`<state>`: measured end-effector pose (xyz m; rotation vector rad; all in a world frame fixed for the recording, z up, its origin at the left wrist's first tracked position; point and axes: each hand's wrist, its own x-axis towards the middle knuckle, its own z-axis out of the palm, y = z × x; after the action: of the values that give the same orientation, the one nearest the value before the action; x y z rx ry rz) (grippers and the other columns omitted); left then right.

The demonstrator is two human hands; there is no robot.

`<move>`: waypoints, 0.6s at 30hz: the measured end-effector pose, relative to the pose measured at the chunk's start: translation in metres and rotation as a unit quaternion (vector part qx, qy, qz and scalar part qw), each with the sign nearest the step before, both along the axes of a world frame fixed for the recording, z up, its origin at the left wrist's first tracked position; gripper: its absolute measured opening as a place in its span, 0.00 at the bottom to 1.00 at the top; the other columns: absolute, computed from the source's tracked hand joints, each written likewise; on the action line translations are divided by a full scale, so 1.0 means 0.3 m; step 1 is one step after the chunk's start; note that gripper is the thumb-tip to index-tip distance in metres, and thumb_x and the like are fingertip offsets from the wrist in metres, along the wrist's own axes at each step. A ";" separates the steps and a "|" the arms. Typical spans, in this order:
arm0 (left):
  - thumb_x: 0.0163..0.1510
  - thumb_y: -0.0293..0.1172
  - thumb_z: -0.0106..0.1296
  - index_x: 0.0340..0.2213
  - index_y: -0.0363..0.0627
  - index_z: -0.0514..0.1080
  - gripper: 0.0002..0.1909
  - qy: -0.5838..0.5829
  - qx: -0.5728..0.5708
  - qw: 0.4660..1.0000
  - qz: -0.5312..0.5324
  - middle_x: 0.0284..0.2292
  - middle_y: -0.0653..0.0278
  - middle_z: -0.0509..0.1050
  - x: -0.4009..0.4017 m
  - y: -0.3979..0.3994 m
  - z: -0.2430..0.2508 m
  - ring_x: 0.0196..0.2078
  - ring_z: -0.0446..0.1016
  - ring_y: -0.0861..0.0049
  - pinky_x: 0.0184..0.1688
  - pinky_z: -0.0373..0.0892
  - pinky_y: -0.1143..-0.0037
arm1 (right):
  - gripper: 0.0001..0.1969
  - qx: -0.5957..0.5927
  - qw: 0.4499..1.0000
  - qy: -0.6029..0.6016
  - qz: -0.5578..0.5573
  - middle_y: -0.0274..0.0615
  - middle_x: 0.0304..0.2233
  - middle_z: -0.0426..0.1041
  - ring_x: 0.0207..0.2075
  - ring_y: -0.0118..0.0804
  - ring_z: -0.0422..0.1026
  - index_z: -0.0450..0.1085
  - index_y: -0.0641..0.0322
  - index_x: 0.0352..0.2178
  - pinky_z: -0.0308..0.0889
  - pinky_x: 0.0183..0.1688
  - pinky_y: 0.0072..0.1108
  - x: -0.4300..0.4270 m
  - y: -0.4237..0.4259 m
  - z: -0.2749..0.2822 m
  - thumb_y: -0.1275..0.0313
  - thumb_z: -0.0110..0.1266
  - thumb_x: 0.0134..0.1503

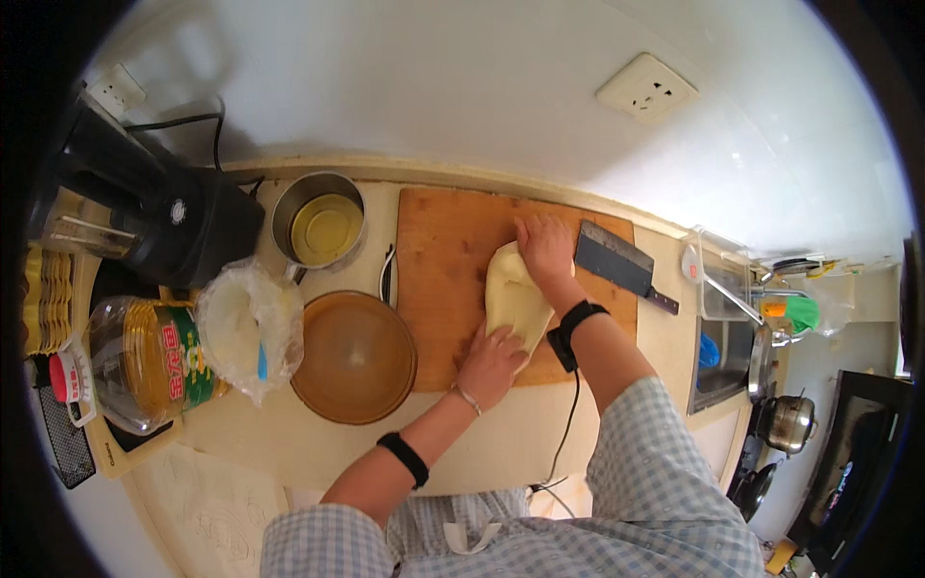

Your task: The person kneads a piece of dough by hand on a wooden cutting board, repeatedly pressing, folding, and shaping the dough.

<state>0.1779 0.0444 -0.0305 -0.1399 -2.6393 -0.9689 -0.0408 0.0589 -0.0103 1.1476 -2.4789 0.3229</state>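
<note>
A long piece of pale dough [517, 303] lies on the wooden cutting board [441, 289]. My left hand [493, 365] rests on its near end, fingers spread on the dough. At the far end, my right hand [543, 249] presses down on the dough with the palm, covering part of it. Whether either hand grips the dough cannot be told. A cleaver [614, 260] with a dark handle lies at the board's right, its handle reaching past the edge. To the left of the board stands a round brown bowl or lid [354, 357].
A metal pot [318, 220] with yellowish liquid stands by the wall. Further left are a plastic-covered bowl [249, 325], a large oil bottle [155, 361] and a black blender [173, 209]. The sink [723, 354] is at the right. A black cable [571, 426] hangs from the right wrist.
</note>
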 end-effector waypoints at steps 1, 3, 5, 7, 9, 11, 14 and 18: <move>0.38 0.25 0.52 0.31 0.50 0.72 0.13 0.010 -0.004 1.000 0.001 0.39 0.65 0.68 -0.002 -0.001 0.004 0.50 0.60 0.62 0.55 0.53 0.61 | 0.15 -0.001 1.000 0.020 0.000 0.43 0.19 0.68 0.27 0.47 0.67 0.66 0.58 0.15 0.60 0.32 0.33 -0.063 -0.020 0.000 0.63 0.47 0.54; 0.38 0.25 0.52 0.30 0.50 0.72 0.12 -0.003 -0.002 1.000 -0.009 0.39 0.65 0.67 0.015 -0.002 0.019 0.51 0.60 0.63 0.55 0.54 0.61 | 0.16 -0.007 0.999 0.043 0.004 0.43 0.19 0.69 0.27 0.47 0.67 0.67 0.59 0.16 0.60 0.32 0.34 -0.119 -0.034 0.004 0.63 0.46 0.54; 0.38 0.25 0.52 0.30 0.51 0.72 0.12 0.011 0.011 1.000 0.008 0.40 0.65 0.67 0.010 0.017 -0.005 0.51 0.60 0.64 0.55 0.54 0.61 | 0.16 0.008 0.999 -0.033 -0.018 0.44 0.20 0.70 0.27 0.50 0.68 0.69 0.61 0.18 0.61 0.32 0.36 -0.133 -0.033 0.005 0.61 0.46 0.54; 0.39 0.25 0.52 0.30 0.51 0.72 0.12 0.018 0.021 0.999 0.022 0.40 0.65 0.67 -0.001 0.003 -0.039 0.51 0.60 0.65 0.55 0.54 0.61 | 0.18 0.039 0.957 -0.256 -0.132 0.45 0.20 0.70 0.27 0.52 0.68 0.70 0.62 0.20 0.62 0.32 0.37 -0.028 -0.027 0.077 0.58 0.48 0.52; 0.39 0.26 0.53 0.30 0.51 0.72 0.12 0.003 -0.007 1.000 0.020 0.41 0.66 0.67 -0.003 0.004 -0.045 0.50 0.60 0.65 0.55 0.54 0.61 | 0.18 0.023 0.905 -0.424 -0.009 0.45 0.20 0.69 0.28 0.52 0.68 0.70 0.62 0.20 0.63 0.31 0.37 0.066 0.055 0.111 0.55 0.51 0.49; 0.39 0.26 0.52 0.31 0.51 0.72 0.12 -0.004 0.008 1.000 0.010 0.41 0.67 0.67 -0.003 -0.016 -0.030 0.50 0.60 0.65 0.54 0.55 0.61 | 0.18 0.020 0.920 -0.390 0.027 0.45 0.21 0.69 0.29 0.50 0.67 0.69 0.62 0.20 0.63 0.32 0.36 0.152 0.092 0.141 0.55 0.53 0.48; 0.41 0.27 0.50 0.29 0.49 0.72 0.09 0.028 0.016 0.999 0.015 0.38 0.66 0.67 -0.015 0.003 -0.018 0.49 0.61 0.66 0.54 0.55 0.60 | 0.18 0.038 0.970 -0.232 0.056 0.43 0.23 0.67 0.31 0.46 0.67 0.67 0.61 0.19 0.62 0.34 0.33 0.272 0.099 0.125 0.55 0.55 0.46; 0.42 0.27 0.49 0.26 0.47 0.72 0.06 0.048 0.024 0.998 0.027 0.35 0.66 0.67 -0.007 0.020 -0.002 0.48 0.61 0.66 0.53 0.56 0.60 | 0.15 0.021 0.993 -0.050 0.102 0.42 0.26 0.63 0.32 0.45 0.63 0.62 0.58 0.20 0.57 0.35 0.31 0.165 0.050 0.049 0.59 0.54 0.48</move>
<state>0.1758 0.0505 -0.0312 -0.1011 -2.5184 -0.9823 0.0086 0.0738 0.0045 1.4406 -2.4677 0.3971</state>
